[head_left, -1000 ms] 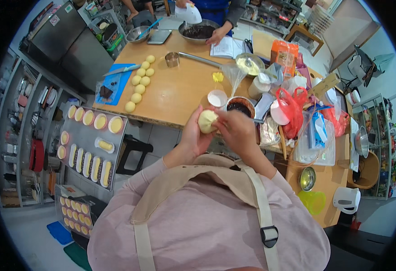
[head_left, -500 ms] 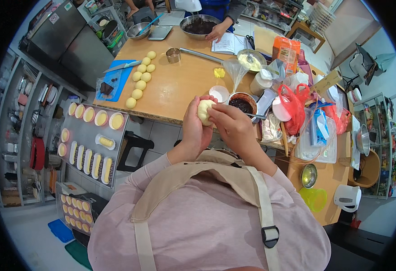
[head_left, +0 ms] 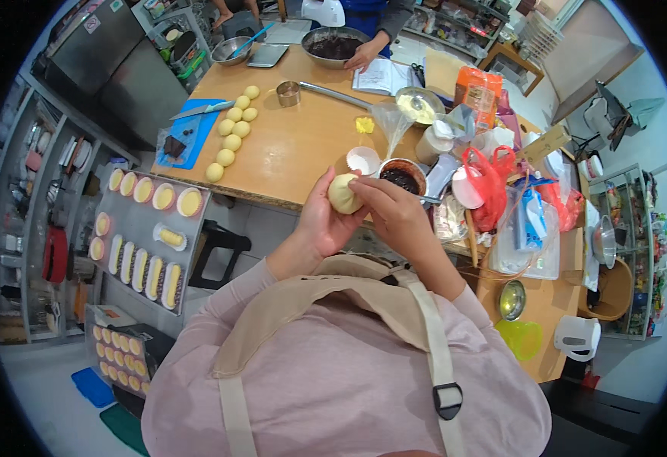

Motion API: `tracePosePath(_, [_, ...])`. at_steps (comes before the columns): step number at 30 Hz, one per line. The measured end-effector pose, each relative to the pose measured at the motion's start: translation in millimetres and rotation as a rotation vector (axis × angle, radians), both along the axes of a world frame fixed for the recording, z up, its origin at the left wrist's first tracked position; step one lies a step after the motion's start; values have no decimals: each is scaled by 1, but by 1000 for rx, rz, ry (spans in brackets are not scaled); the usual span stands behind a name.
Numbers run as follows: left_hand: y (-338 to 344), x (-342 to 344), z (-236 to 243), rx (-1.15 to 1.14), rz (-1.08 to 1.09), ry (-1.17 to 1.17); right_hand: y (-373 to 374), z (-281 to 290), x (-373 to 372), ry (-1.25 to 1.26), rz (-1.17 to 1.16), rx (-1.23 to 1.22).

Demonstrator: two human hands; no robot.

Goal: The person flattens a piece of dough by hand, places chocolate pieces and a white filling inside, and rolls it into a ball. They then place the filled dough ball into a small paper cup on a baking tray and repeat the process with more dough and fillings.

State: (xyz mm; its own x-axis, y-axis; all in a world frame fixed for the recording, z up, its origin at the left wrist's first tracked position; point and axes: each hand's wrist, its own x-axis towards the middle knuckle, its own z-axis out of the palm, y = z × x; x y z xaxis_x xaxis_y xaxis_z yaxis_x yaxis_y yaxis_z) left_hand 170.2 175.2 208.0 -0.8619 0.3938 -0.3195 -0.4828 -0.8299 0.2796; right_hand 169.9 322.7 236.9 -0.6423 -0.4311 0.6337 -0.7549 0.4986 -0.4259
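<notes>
A pale yellow dough ball point(head_left: 344, 195) with pleated sides rests in my left hand point(head_left: 319, 222), whose fingers curl round it. The fingertips of my right hand point(head_left: 399, 215) pinch together at the ball's upper right edge. Just beyond my hands, at the table's near edge, stand a white paper cup point(head_left: 363, 160) and a bowl of dark filling point(head_left: 402, 178) with a metal handle sticking out to the right. Several smooth dough balls point(head_left: 231, 142) lie in a staggered double row farther left on the wooden table point(head_left: 303, 137).
A blue cutting board point(head_left: 196, 145) with a knife point(head_left: 202, 110) lies at the table's left edge. Beside the table, a tray point(head_left: 137, 212) holds filled paper cups. Bags and containers, including a red plastic bag point(head_left: 489, 190), crowd the right. Across the table, a co-worker's hand point(head_left: 365, 55) steadies a mixing bowl point(head_left: 316, 58).
My right fingertips have shifted toward the top of the dough ball, and the ball has turned slightly in my left hand. Across the table, the white mixer has come down over the bowl.
</notes>
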Motion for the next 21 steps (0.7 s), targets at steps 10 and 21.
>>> tracePosePath(10, [-1,11,11,-191,119,235,-11,18,10,42,-141,-280])
tracePosePath(21, [-10,5,4,86,-160,-28,6,9,-4,113,2,154])
